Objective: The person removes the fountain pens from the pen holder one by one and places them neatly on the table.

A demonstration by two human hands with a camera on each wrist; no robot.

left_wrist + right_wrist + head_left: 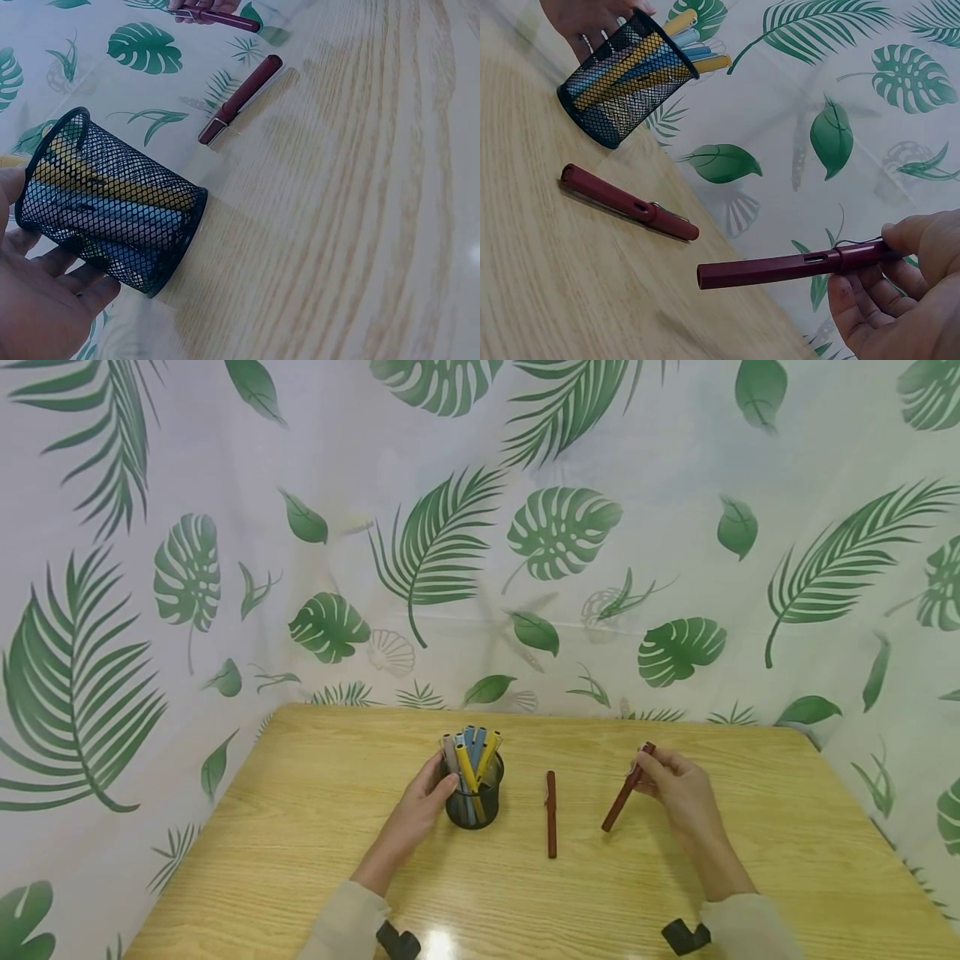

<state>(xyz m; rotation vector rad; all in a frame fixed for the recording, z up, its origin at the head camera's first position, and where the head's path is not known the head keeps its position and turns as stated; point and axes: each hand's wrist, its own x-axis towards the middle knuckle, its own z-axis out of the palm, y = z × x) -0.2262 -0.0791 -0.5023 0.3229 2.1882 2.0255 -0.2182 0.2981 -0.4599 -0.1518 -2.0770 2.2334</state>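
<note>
A black mesh pen cup (pixel 483 808) stands on the table, with blue, yellow and grey pens (pixel 467 766) leaning in it. My left hand (pixel 414 810) holds the cup from its left side, thumb near the rim and fingers around the mesh (pixel 112 210). One dark red pen (pixel 551 818) with a metal clip lies on the wood right of the cup. Farther right, my right hand (pixel 686 797) pinches a second dark red pen (pixel 780 270) by its clip end, between thumb and fingers. That pen slants above the tabletop, its other end pointing down and left.
The light wooden table (pixel 300 827) ends at a leaf-printed cloth (pixel 465 560) behind and at the sides. Black wrist-worn pieces (pixel 686 937) show below both sleeves. A bright glare spot lies near the table's front.
</note>
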